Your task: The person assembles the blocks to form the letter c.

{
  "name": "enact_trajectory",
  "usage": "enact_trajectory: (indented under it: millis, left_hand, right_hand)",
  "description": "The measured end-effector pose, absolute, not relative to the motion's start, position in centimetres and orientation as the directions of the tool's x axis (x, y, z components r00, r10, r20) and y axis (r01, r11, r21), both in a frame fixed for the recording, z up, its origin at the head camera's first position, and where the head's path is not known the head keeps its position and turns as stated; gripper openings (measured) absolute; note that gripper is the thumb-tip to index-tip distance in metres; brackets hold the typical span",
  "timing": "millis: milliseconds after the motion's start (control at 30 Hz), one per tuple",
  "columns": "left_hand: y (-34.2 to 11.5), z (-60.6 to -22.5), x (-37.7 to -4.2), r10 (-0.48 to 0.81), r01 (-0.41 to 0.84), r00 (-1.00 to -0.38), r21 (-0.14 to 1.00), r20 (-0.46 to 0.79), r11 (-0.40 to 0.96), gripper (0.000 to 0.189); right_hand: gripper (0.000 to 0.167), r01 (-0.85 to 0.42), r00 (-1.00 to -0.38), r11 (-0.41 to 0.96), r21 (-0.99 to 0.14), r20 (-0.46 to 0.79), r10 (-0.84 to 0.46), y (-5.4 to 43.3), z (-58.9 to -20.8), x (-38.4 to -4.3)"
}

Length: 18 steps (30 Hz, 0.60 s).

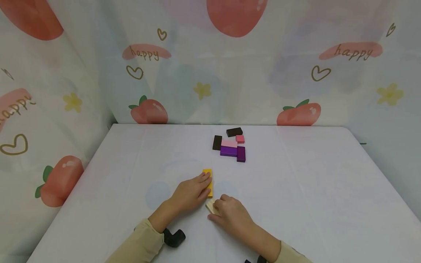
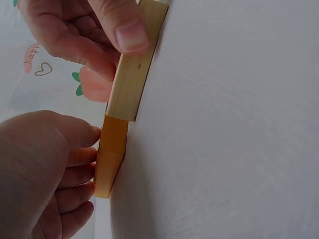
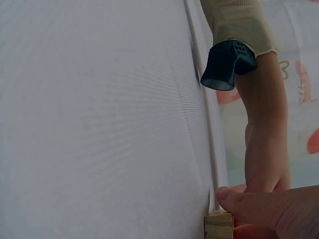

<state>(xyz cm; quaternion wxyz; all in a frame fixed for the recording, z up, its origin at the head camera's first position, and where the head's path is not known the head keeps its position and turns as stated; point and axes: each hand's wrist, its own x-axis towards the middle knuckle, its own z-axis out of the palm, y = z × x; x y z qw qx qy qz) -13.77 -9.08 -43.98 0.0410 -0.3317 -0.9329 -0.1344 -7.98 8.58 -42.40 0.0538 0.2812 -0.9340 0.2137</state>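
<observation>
My left hand (image 1: 189, 193) lies with its fingertips against the left side of a yellow-orange strip (image 1: 211, 187) on the white table. In the left wrist view a bend in shade crosses the orange strip (image 2: 112, 149), and the fingertips press along its edge. My right hand (image 1: 231, 215) pinches a pale wooden block (image 1: 209, 207) between thumb and curled fingers. The left wrist view has the wooden block (image 2: 130, 84) right at the strip's near end, slightly angled to it. Only the end of the wooden block (image 3: 218, 226) shows in the right wrist view.
Farther back on the table (image 1: 296, 175) lies a group of blocks: two dark brown (image 1: 234, 132), a light pink (image 1: 229, 143), a small coral pink (image 1: 240, 139) and two purple (image 1: 228, 151). A black wrist camera (image 1: 175, 238) sits at the left sleeve. Patterned cloth (image 1: 236, 80) hangs behind.
</observation>
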Motion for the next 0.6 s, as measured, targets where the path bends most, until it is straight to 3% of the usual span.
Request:
enact_trajectory:
  millis: [600]
  left_hand:
    - [-8.99,-43.63,-13.55,0.602,0.623,-0.782,0.239,0.162,0.745,0.041]
  right_hand:
    - [0.025,-0.559,-0.829,0.742,-0.371,0.233,-0.508,8.61,-42.63,-8.35]
